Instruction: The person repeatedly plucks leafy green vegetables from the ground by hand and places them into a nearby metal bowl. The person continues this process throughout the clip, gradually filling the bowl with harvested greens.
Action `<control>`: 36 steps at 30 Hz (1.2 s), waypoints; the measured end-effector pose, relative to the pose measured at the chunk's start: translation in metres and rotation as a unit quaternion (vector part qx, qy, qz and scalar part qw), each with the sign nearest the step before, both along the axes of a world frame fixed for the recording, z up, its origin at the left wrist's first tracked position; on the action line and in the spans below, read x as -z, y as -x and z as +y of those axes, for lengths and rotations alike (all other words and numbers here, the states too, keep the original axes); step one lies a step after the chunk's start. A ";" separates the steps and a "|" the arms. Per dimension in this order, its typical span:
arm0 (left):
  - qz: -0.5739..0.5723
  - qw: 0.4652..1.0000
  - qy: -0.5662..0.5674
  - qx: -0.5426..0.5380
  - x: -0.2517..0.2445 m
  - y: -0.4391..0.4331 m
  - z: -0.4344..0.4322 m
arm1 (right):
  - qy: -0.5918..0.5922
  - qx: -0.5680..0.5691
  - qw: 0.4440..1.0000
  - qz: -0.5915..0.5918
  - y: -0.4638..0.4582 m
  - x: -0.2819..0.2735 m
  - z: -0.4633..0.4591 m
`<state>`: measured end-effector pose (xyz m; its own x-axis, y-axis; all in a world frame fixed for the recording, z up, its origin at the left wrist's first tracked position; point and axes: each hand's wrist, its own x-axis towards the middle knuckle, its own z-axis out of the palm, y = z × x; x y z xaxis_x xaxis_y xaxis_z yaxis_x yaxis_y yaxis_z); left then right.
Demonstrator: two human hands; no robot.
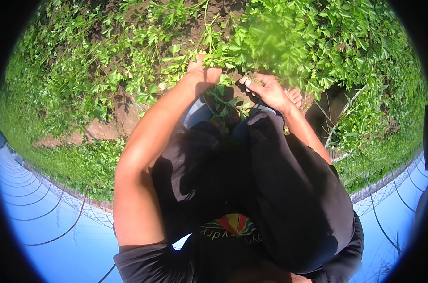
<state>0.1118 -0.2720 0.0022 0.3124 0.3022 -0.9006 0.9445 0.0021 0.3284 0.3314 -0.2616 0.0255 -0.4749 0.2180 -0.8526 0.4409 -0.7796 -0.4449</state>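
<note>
My left hand (pixel 207 73) is closed among the stems of a parsley- or celery-like leafy plant (pixel 211 37). Leaves cover its fingertips, and stems run from it towards the far side. To its right, my right hand (pixel 268 91) has its thumb and fingers curled around a few thin pale stems (pixel 254 78), whose ends are hard to make out. Loose green leaves (pixel 225 102) hang between my hands, over the shadow in front of my knees.
Dense foliage (pixel 288 39) surrounds my hands, with brown soil (pixel 104 130) showing at the left. Bare toes (pixel 294 97) lie beside my right wrist. Dry stalks (pixel 345 109) rise near a dark hollow at the right. Bare hoops (pixel 70 230) and netting edge the plot behind me.
</note>
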 end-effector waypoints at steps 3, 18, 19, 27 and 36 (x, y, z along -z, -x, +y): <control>-0.003 1.000 0.006 0.000 -0.001 0.001 0.001 | 0.018 -0.004 1.000 0.001 0.000 0.001 -0.001; 0.015 0.997 -0.010 0.069 0.000 -0.014 -0.012 | -0.002 0.068 0.997 0.037 -0.008 0.014 -0.012; 0.009 0.998 -0.042 0.056 0.003 -0.015 -0.015 | 0.009 0.077 0.996 0.040 -0.009 0.014 -0.013; 0.010 0.981 -0.142 0.133 0.020 -0.022 -0.047 | 0.004 0.073 0.996 0.060 -0.015 0.022 -0.014; 0.002 0.998 0.006 -0.057 0.005 -0.024 -0.023 | 0.050 0.076 0.995 0.042 -0.015 0.030 -0.014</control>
<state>0.1357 -0.2949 -0.0028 0.2723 0.3240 -0.9060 0.9394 0.1142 0.3232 0.3467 -0.2757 -0.0046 -0.5139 0.2087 -0.8321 0.2784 -0.8769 -0.3919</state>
